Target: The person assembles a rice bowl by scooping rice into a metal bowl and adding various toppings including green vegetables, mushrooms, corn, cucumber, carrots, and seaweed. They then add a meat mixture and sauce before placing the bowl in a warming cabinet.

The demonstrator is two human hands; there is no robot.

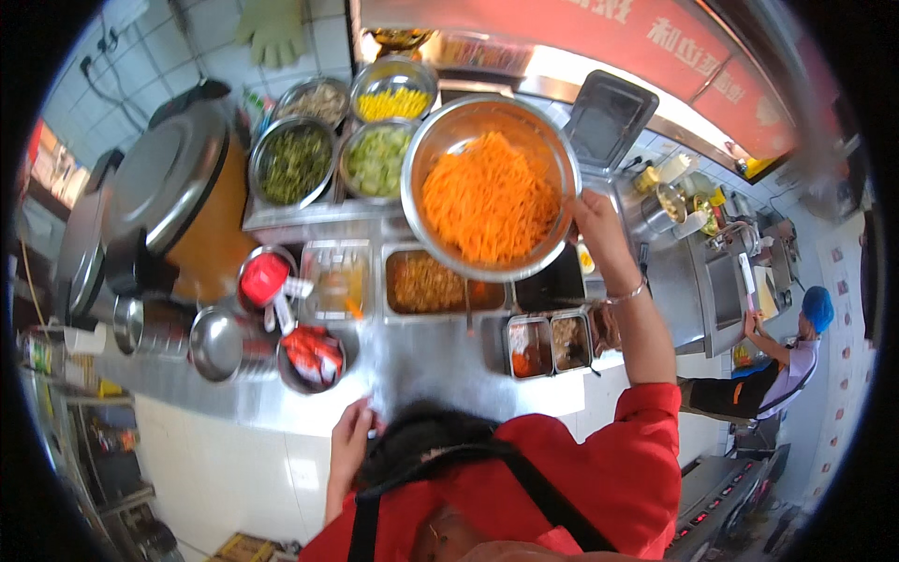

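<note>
- Holding the large steel bowl [449,129] by its right rim: right hand [596,225], arm reaching out over the counter [421,365].
- Bowl at the far side, about mid-view, heaped with orange shreds [492,201] — carrot, by the look.
- Step in hand, my reading: handling the bowl one-handed above the inset pans. Underside hidden; cannot tell whether it rests on anything.
- Any move from here would call for a firm rim grip and a level bowl; the load lies left of the hand, so it could tip that way.
- Right hand: pinching the rim, little gap showing; fingertips partly hidden.
- Left hand [351,436]: near, left of centre, by the counter's near edge. Fingers loosely bent, well apart from the bowl — cannot tell if they pinch anything.
- Left of the bowl: pale green slices [379,159], yellow kernels [393,104] farther off, dark greens [295,161] farthest left. Nearer: brown chopped filling [426,283].
</note>
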